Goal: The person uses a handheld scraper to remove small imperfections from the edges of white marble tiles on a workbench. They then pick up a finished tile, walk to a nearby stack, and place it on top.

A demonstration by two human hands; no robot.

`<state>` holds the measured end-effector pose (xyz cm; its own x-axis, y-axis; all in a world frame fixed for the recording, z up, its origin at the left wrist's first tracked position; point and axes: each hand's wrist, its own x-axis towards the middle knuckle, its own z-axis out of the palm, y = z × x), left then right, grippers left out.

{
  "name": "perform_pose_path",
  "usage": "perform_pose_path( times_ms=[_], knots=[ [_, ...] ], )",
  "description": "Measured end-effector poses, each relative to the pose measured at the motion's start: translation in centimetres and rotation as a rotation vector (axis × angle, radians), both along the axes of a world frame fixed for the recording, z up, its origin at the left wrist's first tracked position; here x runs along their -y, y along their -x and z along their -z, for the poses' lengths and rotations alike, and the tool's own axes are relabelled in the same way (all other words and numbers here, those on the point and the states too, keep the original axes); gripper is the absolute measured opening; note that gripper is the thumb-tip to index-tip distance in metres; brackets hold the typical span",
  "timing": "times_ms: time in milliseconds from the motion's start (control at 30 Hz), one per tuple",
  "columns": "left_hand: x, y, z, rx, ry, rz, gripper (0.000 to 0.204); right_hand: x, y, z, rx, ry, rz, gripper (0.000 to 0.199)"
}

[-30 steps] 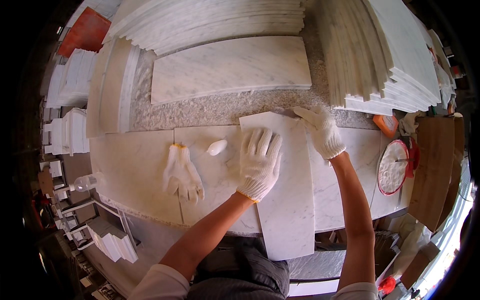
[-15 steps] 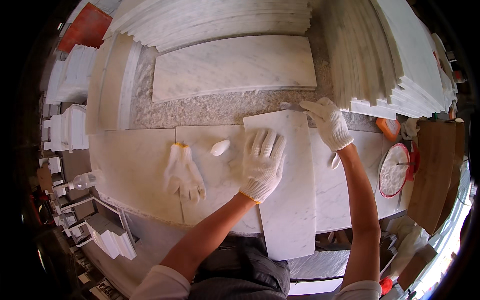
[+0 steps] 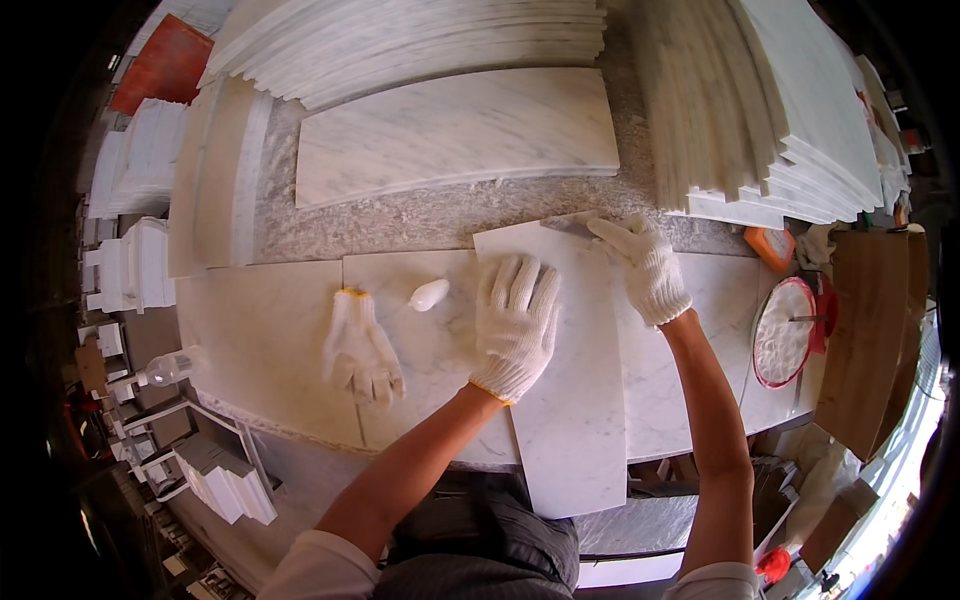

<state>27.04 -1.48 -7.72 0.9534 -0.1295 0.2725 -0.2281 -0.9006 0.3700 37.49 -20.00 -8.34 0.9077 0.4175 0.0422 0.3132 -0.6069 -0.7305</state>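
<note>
My left hand (image 3: 517, 325), in a white knit glove, lies flat with outstretched fingers on a long white marble slab (image 3: 570, 420). This slab rests across the worktop and overhangs its near edge. At the slab's far end my right hand (image 3: 645, 262), gloved too, is closed around a putty knife (image 3: 568, 226). The thin blade lies against the slab's far right corner; the handle is hidden in my fingers. Left of my left hand are a small white lump (image 3: 429, 295) and an empty white glove (image 3: 362, 345).
A marble piece (image 3: 455, 135) lies beyond the worktop, before a stack of slabs (image 3: 420, 45). More slabs (image 3: 715, 110) stand at the right. A round tub of white paste (image 3: 782, 335) with a stick in it sits right, near an orange object (image 3: 770, 245) and cardboard (image 3: 865, 330).
My right hand has come slightly nearer, bringing the blade from beyond the slab's far edge onto its corner. My left hand stays flat on the slab. The view has shifted a little.
</note>
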Motion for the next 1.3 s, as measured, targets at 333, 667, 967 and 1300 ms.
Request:
perform_pose_path(
  times_ms=[333,667,967,1300],
  knots=[
    [0.0,-0.1,-0.2,-0.008,0.022,0.003,0.036,0.0,1.2,0.3,0.167,0.017,0.033,0.034],
    [0.1,0.1,0.3,0.018,0.012,-0.013,0.035,-0.5,0.5,0.6,0.111,0.042,0.017,0.032],
    [0.1,0.1,0.6,0.039,0.000,0.001,0.035,-0.2,-1.4,1.1,0.082,0.003,0.017,0.033],
    [0.2,0.0,0.0,0.015,0.007,0.006,0.035,-0.1,-0.4,-0.2,0.103,0.084,0.007,0.030]
  ],
)
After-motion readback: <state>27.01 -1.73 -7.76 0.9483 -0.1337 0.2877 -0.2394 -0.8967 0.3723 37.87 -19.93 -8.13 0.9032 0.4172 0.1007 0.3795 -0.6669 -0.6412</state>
